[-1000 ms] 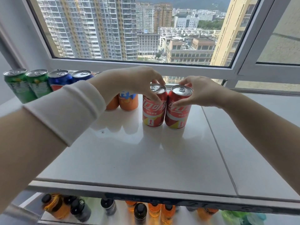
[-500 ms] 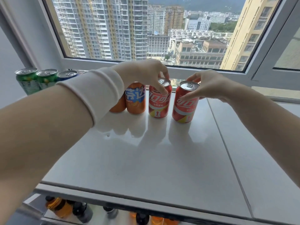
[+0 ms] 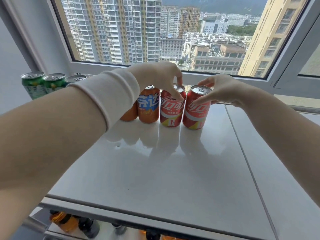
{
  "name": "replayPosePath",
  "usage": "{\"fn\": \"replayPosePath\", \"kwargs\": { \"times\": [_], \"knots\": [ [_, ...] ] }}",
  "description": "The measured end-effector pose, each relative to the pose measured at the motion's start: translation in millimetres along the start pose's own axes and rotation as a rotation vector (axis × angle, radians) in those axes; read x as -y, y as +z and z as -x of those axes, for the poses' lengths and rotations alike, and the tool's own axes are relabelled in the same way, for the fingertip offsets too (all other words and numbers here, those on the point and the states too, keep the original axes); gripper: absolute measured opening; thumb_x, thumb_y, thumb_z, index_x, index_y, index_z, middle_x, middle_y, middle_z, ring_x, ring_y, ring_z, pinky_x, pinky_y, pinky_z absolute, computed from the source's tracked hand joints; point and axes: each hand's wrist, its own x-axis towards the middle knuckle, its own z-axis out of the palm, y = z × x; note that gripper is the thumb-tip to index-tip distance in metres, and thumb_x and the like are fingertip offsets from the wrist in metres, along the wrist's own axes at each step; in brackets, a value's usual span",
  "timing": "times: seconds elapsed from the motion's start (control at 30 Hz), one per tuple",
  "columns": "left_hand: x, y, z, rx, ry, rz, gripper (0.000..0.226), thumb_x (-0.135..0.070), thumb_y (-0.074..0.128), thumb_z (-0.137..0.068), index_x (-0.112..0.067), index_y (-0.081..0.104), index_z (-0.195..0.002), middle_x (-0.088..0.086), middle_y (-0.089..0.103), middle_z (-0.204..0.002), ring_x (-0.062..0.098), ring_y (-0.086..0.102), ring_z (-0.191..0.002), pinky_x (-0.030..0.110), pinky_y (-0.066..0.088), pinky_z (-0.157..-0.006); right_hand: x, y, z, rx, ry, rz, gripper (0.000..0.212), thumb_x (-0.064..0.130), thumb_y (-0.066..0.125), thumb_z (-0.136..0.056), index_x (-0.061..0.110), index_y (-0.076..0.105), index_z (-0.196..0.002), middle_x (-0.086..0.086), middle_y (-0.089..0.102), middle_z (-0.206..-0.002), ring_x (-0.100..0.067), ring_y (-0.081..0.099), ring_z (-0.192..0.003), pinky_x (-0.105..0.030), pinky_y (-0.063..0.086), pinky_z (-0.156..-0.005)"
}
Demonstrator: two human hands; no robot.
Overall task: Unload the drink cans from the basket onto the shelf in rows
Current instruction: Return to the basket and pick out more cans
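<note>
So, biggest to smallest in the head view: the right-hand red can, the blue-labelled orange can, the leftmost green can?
Right-hand red can
Blue-labelled orange can
Leftmost green can, though the left arm hides its base.
Nearness likely explains the differences.

- A room high up in a city building, by the look of it a flat rather than a shop or workshop.
- A wide window [image 3: 155, 32] in a pale frame looks out and down on tower blocks, lower roofs and a wooded hill.
- A plain grey wall [image 3: 12, 54] stands at the left.
- A glossy white shelf [image 3: 155, 170] runs under the window.
- Drink cans stand along its back: green cans [image 3: 32, 84], an orange can [image 3: 149, 105], the left red can [image 3: 170, 113] and the right red can [image 3: 195, 111].
- Dark-capped bottles [image 3: 64, 220] of orange drink stand on a lower level.
</note>
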Motion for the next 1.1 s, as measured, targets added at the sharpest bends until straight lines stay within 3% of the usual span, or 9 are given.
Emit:
{"fn": "replayPosePath", "kwargs": {
  "times": [0.37, 0.7, 1.1],
  "knots": [
    [0.9, -0.1, 0.5, 0.012, -0.021, 0.001, 0.061, -0.053, 0.072, -0.070, -0.026, 0.056, -0.122, 0.002, 0.054, -0.126, 0.018, 0.048, -0.106, 0.032, 0.040, -0.082, 2.6, 1.9, -2.6, -0.005, -0.005, 0.028, 0.071, 0.020, 0.084, -0.062, 0.009, 0.054, -0.126, -0.003, 0.053, -0.107, -0.020, 0.058, -0.093, -0.026, 0.052, -0.069],
    [-1.9, -0.7, 1.8, 0.008, -0.056, -0.003, 0.062, -0.054, 0.071, -0.069, -0.025, 0.057, -0.122, 0.002, 0.054, -0.124, 0.021, 0.049, -0.109, 0.035, 0.043, -0.083, 0.8, 3.7, -5.6, -0.020, -0.007, 0.043, 0.071, 0.024, 0.084, -0.062, 0.008, 0.054, -0.124, -0.006, 0.058, -0.109, -0.021, 0.059, -0.096, -0.033, 0.056, -0.078],
    [-5.8, -2.2, 2.2, 0.023, -0.076, -0.021, 0.063, -0.053, 0.071, -0.070, -0.023, 0.057, -0.123, 0.004, 0.056, -0.122, 0.024, 0.050, -0.113, 0.036, 0.042, -0.087, -0.8, 5.5, -6.0, -0.029, -0.010, 0.045, 0.075, 0.026, 0.083, -0.064, 0.008, 0.049, -0.129, -0.005, 0.055, -0.111, -0.021, 0.057, -0.099, -0.028, 0.054, -0.073]
  ]
}}
